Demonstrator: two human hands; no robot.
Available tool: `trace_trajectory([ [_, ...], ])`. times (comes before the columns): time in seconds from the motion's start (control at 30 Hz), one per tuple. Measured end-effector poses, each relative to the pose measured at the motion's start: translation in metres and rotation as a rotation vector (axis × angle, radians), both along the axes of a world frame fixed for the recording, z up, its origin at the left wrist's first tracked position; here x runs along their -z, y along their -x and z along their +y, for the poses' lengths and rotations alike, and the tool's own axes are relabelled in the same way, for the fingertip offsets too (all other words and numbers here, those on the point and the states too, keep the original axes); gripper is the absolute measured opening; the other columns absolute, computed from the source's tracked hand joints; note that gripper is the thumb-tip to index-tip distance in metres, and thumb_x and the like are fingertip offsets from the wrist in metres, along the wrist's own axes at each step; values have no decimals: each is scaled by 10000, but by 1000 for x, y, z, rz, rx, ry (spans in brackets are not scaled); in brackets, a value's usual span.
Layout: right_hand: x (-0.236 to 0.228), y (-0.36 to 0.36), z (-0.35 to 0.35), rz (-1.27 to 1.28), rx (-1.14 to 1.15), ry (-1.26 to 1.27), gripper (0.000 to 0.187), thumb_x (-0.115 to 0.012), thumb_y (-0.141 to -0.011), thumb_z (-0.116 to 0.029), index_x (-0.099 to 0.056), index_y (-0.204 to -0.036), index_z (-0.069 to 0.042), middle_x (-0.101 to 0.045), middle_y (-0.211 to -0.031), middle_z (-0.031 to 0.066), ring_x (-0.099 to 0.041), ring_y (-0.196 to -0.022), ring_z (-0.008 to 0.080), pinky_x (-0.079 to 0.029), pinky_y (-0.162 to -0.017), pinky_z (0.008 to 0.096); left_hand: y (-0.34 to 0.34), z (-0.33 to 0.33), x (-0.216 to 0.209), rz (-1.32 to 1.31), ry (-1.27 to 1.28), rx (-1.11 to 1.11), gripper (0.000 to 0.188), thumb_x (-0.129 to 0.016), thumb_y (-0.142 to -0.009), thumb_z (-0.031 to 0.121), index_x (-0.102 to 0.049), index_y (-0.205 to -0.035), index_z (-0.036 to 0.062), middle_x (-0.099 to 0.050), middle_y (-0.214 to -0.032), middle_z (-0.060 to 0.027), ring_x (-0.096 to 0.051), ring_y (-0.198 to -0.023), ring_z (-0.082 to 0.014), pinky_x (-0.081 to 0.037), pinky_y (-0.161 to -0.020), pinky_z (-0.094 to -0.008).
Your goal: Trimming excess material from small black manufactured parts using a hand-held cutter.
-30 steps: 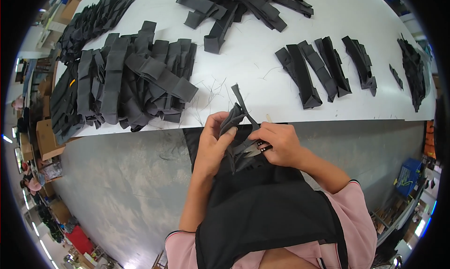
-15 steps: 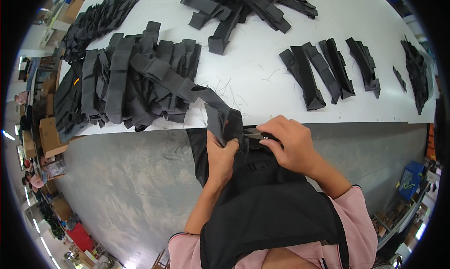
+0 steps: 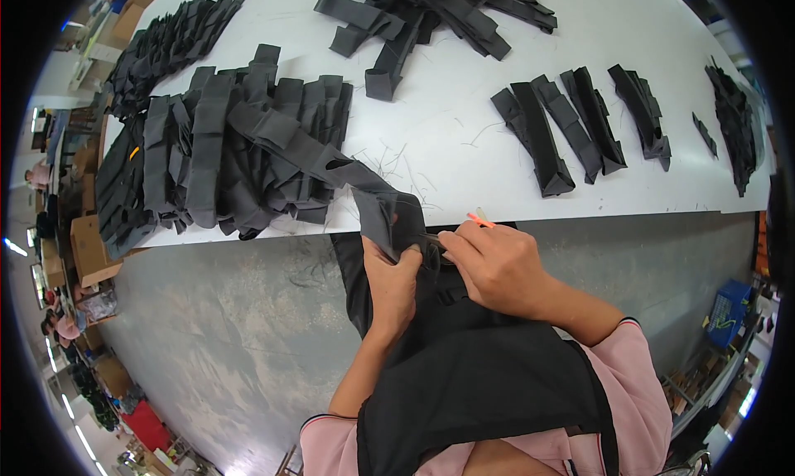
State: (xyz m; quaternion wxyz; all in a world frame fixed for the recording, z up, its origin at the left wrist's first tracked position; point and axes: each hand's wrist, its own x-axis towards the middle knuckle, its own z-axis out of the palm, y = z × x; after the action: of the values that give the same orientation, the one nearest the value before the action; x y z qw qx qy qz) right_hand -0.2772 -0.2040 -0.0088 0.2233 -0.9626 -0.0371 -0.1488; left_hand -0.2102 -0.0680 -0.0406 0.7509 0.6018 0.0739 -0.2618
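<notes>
Fingers of the left hand [image 3: 396,279] pinch a folded black fabric strap piece [image 3: 389,215] at the white worktop [image 3: 447,144] edge; the right hand [image 3: 497,265], just beside, grips a small orange-handled tool [image 3: 479,220].

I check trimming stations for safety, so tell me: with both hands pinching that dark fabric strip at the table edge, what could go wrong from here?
The right hand holds a small orange-tipped tool close to the left hand, whose fingers could get nicked. The strip they grip runs from the big pile overhanging the table edge, so a tug might drag pieces onto the floor.
</notes>
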Motion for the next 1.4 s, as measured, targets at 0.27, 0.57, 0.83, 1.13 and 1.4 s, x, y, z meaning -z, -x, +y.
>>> trace_trajectory([
  [0.27,-5,-2,0,69,54,-146,242,-679,-704,-57,-622,-939,-36,-574,-802,66,-570,-611,237,-456,-549,303,-3,6,10,35,10,59,579,-519,-748,-34,-321,-1291,6,-423,-1178,-104,-450,-1043,-151,-402,-863,-262],
  [0.57,-1,-10,-2,73,118,-616,245,-667,-730,-44,-582,-959,-66,-530,-799,79,-558,-596,225,-434,-522,309,-14,0,-5,19,25,129,599,-519,-788,-20,-235,-1309,60,-436,-1087,-75,-449,-948,-133,-405,-805,-256],
  [0.83,-14,4,0,92,80,-279,246,-683,-715,-62,-594,-944,-43,-547,-803,79,-554,-566,230,-436,-504,308,-11,3,-5,3,-33,121,650,-503,-738,-55,-206,-1304,60,-431,-1081,-89,-449,-922,-127,-411,-778,-244],
  [1.13,-17,1,2,231,54,-93,220,-667,-739,-86,-562,-924,-31,-509,-823,77,-560,-564,239,-430,-499,330,-10,4,-3,24,-64,171,631,-513,-724,-53,-226,-1275,59,-432,-1058,-80,-451,-913,-126,-409,-782,-235],
  [1.4,-16,-3,4,273,59,-102,206,-658,-749,-84,-565,-924,-27,-515,-831,82,-572,-574,239,-436,-502,333,-10,2,-4,52,-85,127,541,-527,-718,-43,-315,-1209,39,-449,-1015,-78,-456,-889,-126,-411,-760,-231],
])
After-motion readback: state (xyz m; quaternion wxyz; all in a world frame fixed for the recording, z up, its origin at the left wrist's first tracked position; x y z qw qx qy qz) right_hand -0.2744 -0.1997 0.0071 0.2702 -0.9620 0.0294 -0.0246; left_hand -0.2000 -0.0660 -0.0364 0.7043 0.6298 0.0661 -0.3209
